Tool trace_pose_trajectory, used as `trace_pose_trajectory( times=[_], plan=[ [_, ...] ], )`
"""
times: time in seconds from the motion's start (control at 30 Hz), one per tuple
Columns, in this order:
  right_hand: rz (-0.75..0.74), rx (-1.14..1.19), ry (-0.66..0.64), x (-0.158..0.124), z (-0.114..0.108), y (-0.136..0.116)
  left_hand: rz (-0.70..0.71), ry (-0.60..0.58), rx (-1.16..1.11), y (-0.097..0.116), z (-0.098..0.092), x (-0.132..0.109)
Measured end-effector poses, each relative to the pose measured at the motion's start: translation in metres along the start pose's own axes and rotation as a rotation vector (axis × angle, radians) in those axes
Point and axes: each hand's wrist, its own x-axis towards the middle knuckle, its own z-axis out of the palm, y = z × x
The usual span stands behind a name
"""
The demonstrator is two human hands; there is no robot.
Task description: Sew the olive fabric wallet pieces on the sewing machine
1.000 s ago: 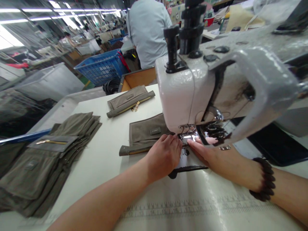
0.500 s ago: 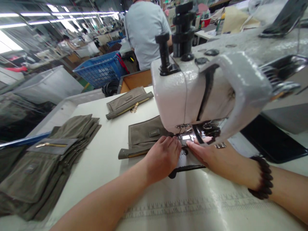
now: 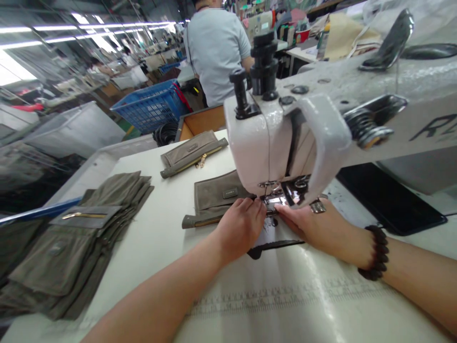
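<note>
An olive fabric panel [image 3: 210, 195] with a small dark label and a zipper along its lower edge lies on the sewing table. Its right end goes under the head of a white sewing machine [image 3: 250, 147]. My left hand [image 3: 243, 224] is closed on the panel's near edge, its bent fingers pressed down just left of the needle area. To the right of the needle, my right hand [image 3: 307, 221] lies low with fingers stretched toward the metal plate [image 3: 273, 231]. The machine's guard hides part of these fingers. A dark bead bracelet [image 3: 374, 252] circles the right wrist.
A second zippered olive piece [image 3: 193, 150] lies farther back. Several olive pieces form a stack [image 3: 74, 252] at left. A black phone-like slab [image 3: 389, 200] lies right of the machine. Beyond are a blue crate [image 3: 150, 107] and a person [image 3: 217, 52] facing away. Ruler markings [image 3: 250, 302] cross the front.
The view has shifted slightly, revealing more of the machine's arm on the right. Both hands stay near the needle, and the panel shows little movement.
</note>
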Motion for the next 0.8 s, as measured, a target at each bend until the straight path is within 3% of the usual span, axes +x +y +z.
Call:
trace_pose_trajectory(
  times=[0.1,0.23,0.33,0.5,0.8],
  plan=[
    [-0.114,0.06,0.04,-0.005,-0.002,0.005,0.03,-0.001,-0.051,0.006,-0.014,-0.011],
    [-0.491,0.184,0.092,-0.016,-0.011,0.006,0.117,0.053,-0.177,0.027,-0.04,-0.043],
    [-0.635,0.267,0.096,-0.021,-0.017,0.001,0.072,0.107,-0.297,0.039,-0.048,-0.06],
    [-0.711,0.338,0.054,-0.026,-0.019,-0.007,0.006,0.223,-0.417,0.046,-0.04,-0.067],
    [-0.679,0.268,0.078,-0.023,-0.015,-0.002,0.011,0.268,-0.404,0.05,-0.035,-0.068]
  ],
)
